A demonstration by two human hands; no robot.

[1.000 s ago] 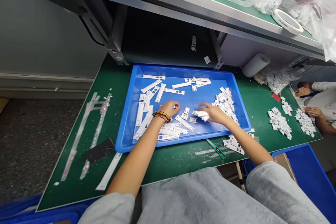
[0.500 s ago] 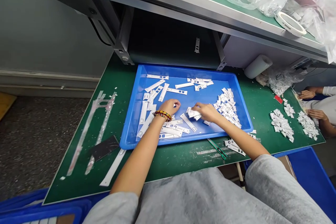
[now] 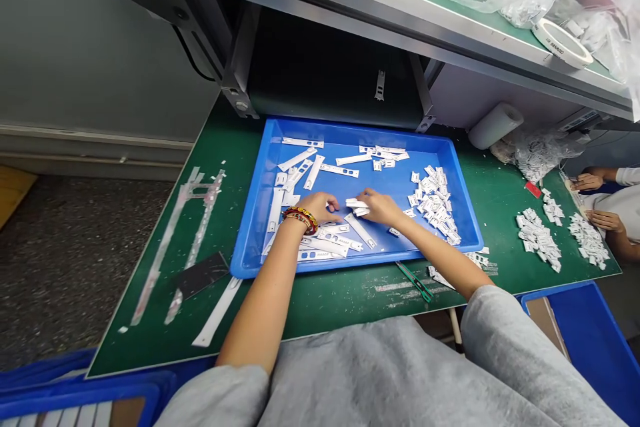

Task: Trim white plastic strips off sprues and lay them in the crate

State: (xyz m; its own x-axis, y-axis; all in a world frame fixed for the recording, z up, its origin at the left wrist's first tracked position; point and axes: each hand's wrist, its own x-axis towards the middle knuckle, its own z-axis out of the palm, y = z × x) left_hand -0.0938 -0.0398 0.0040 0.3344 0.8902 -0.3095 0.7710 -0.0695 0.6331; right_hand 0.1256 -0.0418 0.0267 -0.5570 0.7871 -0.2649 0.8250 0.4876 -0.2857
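Note:
My left hand [image 3: 321,207] hovers over the left half of a blue tray [image 3: 473,245], its fingers curved and apart, and I see nothing between them. Long white slotted strips [image 3: 327,247] lie under and around it. Close by on the right, my right hand [image 3: 383,207] is closed on a small bunch of white plastic pieces [image 3: 356,205], which point toward the left hand. Below these, a single white strip [image 3: 360,231] slants across the tray floor. In the tray's right end rests a heap of small white pieces [image 3: 437,203].
A green cutter [image 3: 414,281] lies before the tray. Behind it, a dark conveyor belt [image 3: 325,73] carries one white piece [image 3: 381,85]. Right of it are a white roll [image 3: 496,125], piles of small pieces [image 3: 537,239] and another person's hands [image 3: 605,219]. A shelf [image 3: 450,27] overhangs.
My right hand has moved a little left and up with its pieces, closer to my left hand. My left fingers have opened somewhat. The view has shifted slightly.

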